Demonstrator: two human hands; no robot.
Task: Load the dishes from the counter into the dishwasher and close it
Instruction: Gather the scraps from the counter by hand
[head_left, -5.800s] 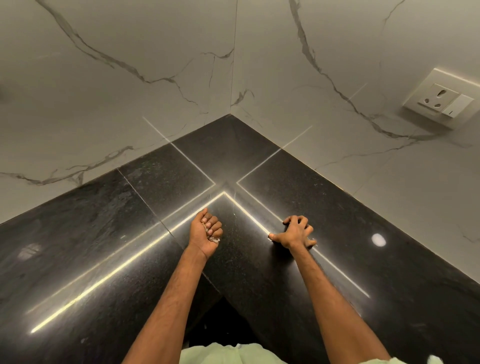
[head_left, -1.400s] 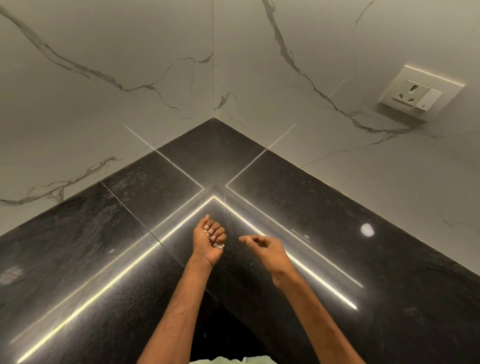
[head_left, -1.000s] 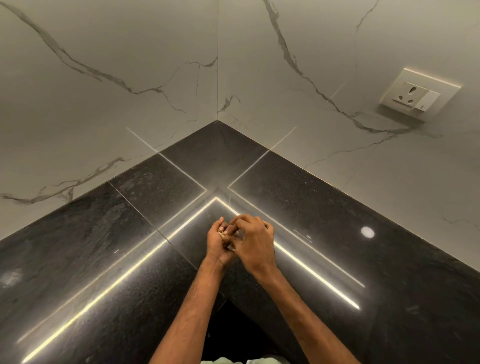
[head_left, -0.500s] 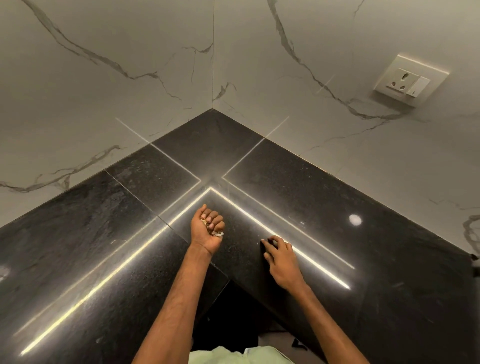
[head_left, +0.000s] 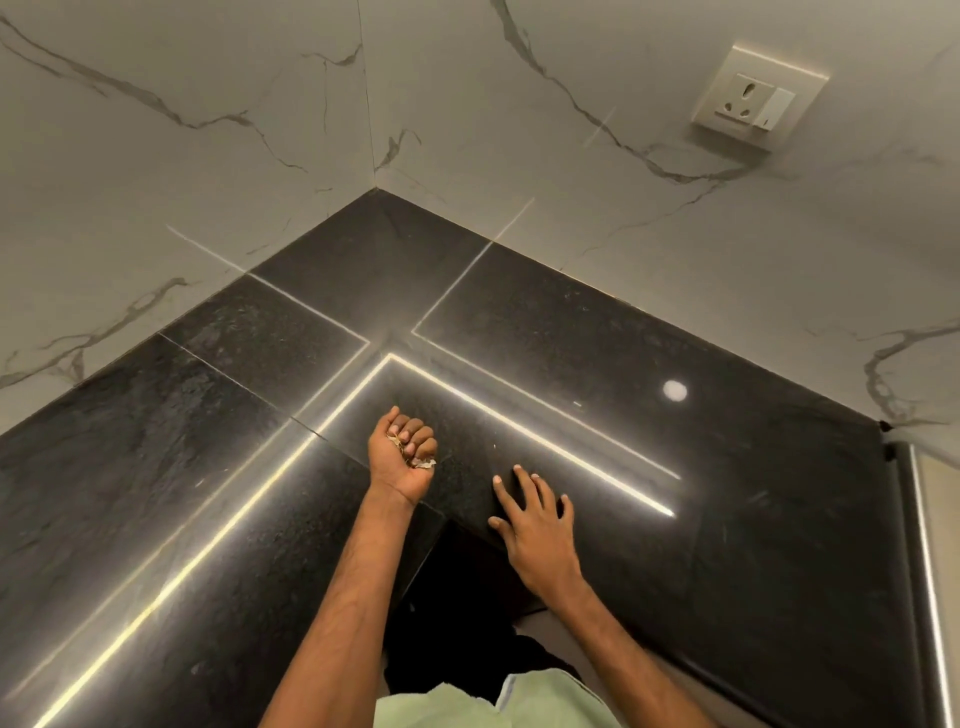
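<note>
The counter (head_left: 545, 312) is wrapping an inner corner between two walls (head_left: 208, 156). The left hand (head_left: 402, 457), curling round small scraps (head_left: 422, 464), is sitting near the counter's front edge, with the right hand (head_left: 537, 525) lying flat on the counter just right of it. A socket (head_left: 753, 98) is sitting up on the right-hand wall.

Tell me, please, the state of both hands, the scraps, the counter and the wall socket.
left hand, palm up, fingers curled round small pale scraps
scraps, held in the left hand
right hand, fingers straight and spread, flat on the counter
counter, glossy, reflecting light strips
wall socket, nothing plugged in; switch position unclear
</note>
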